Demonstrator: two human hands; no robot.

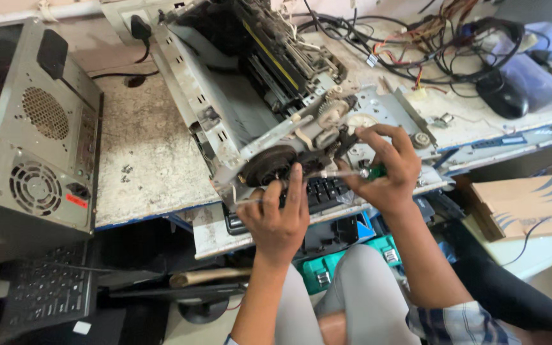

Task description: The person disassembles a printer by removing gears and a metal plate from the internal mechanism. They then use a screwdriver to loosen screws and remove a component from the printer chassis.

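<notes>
A stripped-down printer [250,89] with bare grey metal frame, gears and rollers lies tilted on the worn white workbench [142,153]. My left hand [279,214] presses against its near lower corner, fingers up beside a round black motor part [268,165]. My right hand [384,169] grips a screwdriver with a green handle [370,171]; its thin shaft runs left towards the motor part. White gears [333,112] sit just above my right hand.
A grey computer tower [39,128] stands at the left. Tangled cables [429,45] and a black mouse [503,96] lie at the back right. A black keyboard [324,191] sits under the printer, a cardboard box [525,204] at the right, teal boxes [352,255] below.
</notes>
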